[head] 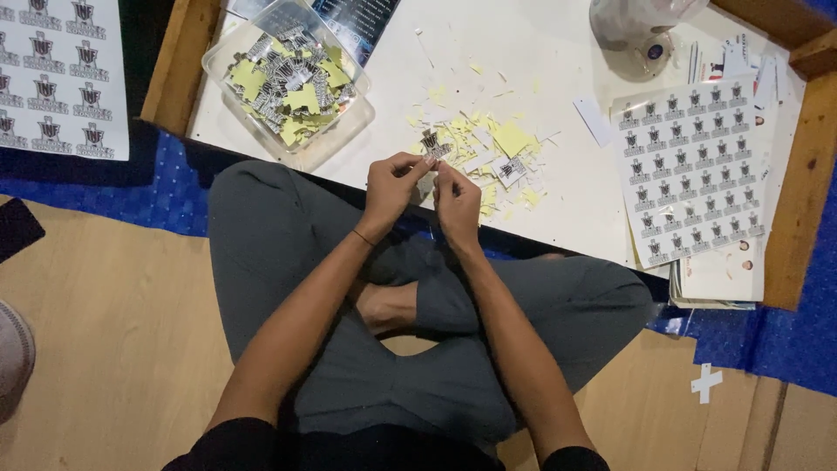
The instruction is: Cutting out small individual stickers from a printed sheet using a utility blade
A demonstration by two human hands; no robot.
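Head camera, looking down: a person sits cross-legged on the floor at a low white desk [558, 52], both hands raised over its near edge. The left hand [391, 187] and the right hand [457, 202] meet fingertip to fingertip, each pinching 1 small black-and-white sticker [430, 143] held between them just above the desk's edge, in front of a heap of yellow and white backing scraps [488, 153]. The sticker is too small to read its long axis with certainty; it appears to stand roughly upright, its top toward the far side of the desk. By the look of things the work is well under way but far from over: a clear plastic tub [288, 83] at the desk's far left already holds a good pile of loose cut stickers mixed with yellow backing pieces, and the scrap heap has spread across the middle of the desk. Against that, a full printed sticker sheet [689, 170] lies on a stack of papers at the right, seemingly uncut, and another sheet [57, 74] rests on the blue mat [166, 187] to the left. A bagged item sits at the desk's far edge, its contents unclear.
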